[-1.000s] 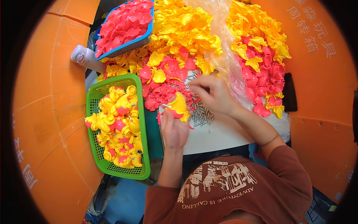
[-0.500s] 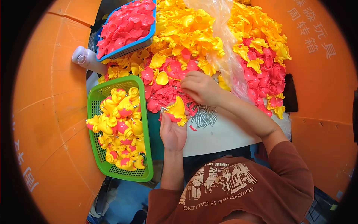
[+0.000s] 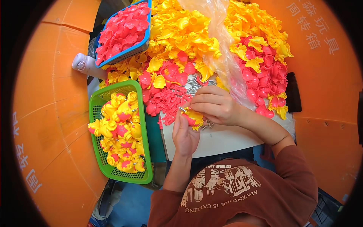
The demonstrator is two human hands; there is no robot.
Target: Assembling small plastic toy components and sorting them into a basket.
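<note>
In front of my chest, my left hand point(image 3: 185, 137) is closed around a yellow and pink plastic toy half point(image 3: 193, 118). A short metal pin point(image 3: 182, 109) sticks out at the toy's upper left. My right hand point(image 3: 218, 106) reaches over from the right, its bent fingers pressed together against the toy's top edge. Whatever those fingertips pinch is hidden. Just beyond lies a heap of small pink plastic parts point(image 3: 170, 100). Loose metal pins point(image 3: 193, 86) lie behind my right hand, and a few more show beneath it.
At left stands a green basket point(image 3: 145, 128) of yellow and pink toys point(image 3: 123, 130). Behind it are a lilac bottle point(image 3: 89, 65) and a blue basket point(image 3: 148, 36) of pink shells. Yellow shells point(image 3: 179, 28) pile across the back, with clear plastic film point(image 3: 225, 45) among them. Orange panels point(image 3: 60, 113) flank the white tabletop point(image 3: 227, 138).
My right hand has come back from the small pink parts to the toy half in my left hand. The left hand has shifted slightly right, still holding it.
</note>
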